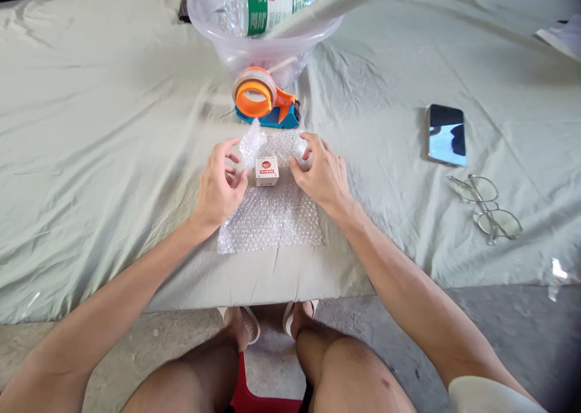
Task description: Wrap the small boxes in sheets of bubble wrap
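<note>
A small white box (pixel 266 172) with a red and dark design on its top sits on a sheet of bubble wrap (pixel 272 222). To its left is my left hand (pixel 221 186), fingers curved and apart, with the wrap's raised far-left corner close to the fingertips. My right hand (pixel 323 174) is on the other side, thumb and index finger spread around the wrap's far-right edge. Neither hand touches the box. Whether the fingertips touch the wrap, I cannot tell for certain. Just beyond the wrap stands an orange and blue tape dispenser (pixel 287 110) with a roll of clear tape.
Behind the dispenser, a clear plastic basin (pixel 267 52) holds a green-labelled bottle (pixel 267 7) and a pale roll (pixel 333 4). A phone (pixel 446 135) and eyeglasses (pixel 490 207) lie at the right. A wrinkled pale cloth (pixel 136 128) covers the table.
</note>
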The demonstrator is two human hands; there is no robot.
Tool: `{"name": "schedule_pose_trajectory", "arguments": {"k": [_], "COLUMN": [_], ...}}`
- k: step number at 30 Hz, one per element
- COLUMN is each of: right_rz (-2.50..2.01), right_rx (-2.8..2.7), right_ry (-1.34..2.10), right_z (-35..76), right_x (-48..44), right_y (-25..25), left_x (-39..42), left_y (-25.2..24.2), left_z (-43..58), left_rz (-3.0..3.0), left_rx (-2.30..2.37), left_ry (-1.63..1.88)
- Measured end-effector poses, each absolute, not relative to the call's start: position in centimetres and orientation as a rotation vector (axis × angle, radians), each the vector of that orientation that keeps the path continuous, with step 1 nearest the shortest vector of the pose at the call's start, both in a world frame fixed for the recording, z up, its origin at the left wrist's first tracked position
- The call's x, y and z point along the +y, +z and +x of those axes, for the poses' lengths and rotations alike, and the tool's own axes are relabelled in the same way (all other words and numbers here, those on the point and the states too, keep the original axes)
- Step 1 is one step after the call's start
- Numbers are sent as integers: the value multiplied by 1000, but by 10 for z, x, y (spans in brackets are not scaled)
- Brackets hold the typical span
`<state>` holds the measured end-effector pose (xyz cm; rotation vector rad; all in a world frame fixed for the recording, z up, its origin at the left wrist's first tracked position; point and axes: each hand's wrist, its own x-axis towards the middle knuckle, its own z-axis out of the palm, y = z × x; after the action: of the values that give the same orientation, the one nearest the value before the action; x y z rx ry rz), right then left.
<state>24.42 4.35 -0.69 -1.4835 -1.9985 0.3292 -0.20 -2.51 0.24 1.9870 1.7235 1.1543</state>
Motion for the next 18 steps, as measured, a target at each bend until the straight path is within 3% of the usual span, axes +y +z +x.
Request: {"name": "schedule_pose_trajectory", "arguments": {"k": [6, 12, 18], "right_rz": [-1298, -1356, -1114], "right_rx": [-1949, -1925, -1754], "right_ry": [477, 368, 794], "right_z": [240, 240, 239], "right_x": [39, 42, 43], "right_y": [-13, -20, -16], "left_x": [-19, -12, -13], "left_y": [-3, -5, -7], "left_z": [-5, -11, -7], "left_rz": [1758, 1693, 1691], "left_rx": [1609, 1664, 1497], "left_ry": [1331, 1345, 1406]}}
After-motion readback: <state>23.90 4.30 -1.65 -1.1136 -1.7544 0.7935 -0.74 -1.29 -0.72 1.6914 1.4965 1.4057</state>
